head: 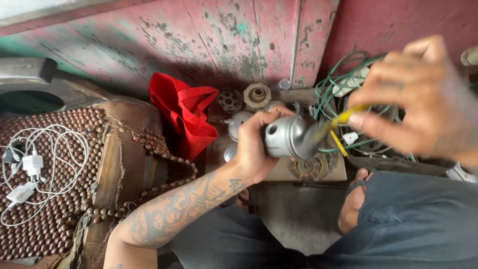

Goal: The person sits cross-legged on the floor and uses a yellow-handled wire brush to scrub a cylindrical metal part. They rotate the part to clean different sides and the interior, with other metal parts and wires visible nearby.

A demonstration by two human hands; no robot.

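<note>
Here, far left, white chargers and cables (30, 169) dumped on a brown beaded seat mat (64, 209), out of the way of the work; a red cloth bag (186, 117) slumped against the peeling pink wall (224, 40). Further right, the left hand (254, 147) clenched round a grey metal housing (286, 137), tilted so its open end faces right and up, seemingly to give the brush access. Just under it, a low bench (279, 172) carrying a dark gear-like wheel (230, 99), a tan toothed wheel (257, 94), small silvery caps (238, 122) and a slotted disc (311, 167), all near, probably kept within reach. Then the right hand (423, 99), fingers pinched on a yellow-handled brush (331, 127), bristles touching the housing's rim. Behind it, a tangle of green wires (338, 79) in a dark tray (388, 162). Brush and right hand smeared by motion; bristle shape hard to make out. Housing's inside hidden. Tray contents mostly covered by the hand; right edge cut off; knees in grey trousers (398, 219) blocking the floor below
</note>
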